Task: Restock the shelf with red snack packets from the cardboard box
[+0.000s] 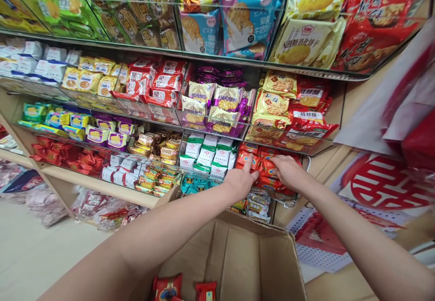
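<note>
Both my hands reach into a bottom-right compartment of the shelf filled with small red snack packets (pixel 268 167). My left hand (pixel 240 181) rests against the packets on the left, its index finger stretched out and the other fingers partly bent. Opposite it, my right hand (pixel 288 170) touches the packets with its bent fingertips, its fingers slightly apart. Neither hand visibly grips a packet, though the thumb of my right hand is hidden. Below my arms stands an open cardboard box (pixel 239 258), with a few red packets (pixel 168 287) at its near end.
White-and-green packets (pixel 206 156) fill the compartment to the left. Clear plastic shelf fronts (pixel 217 133) run along tiers of biscuits and cookies. Red and white decorations (pixel 384 183) hang at the right. Plastic bags (pixel 102 210) lie under the shelf at left.
</note>
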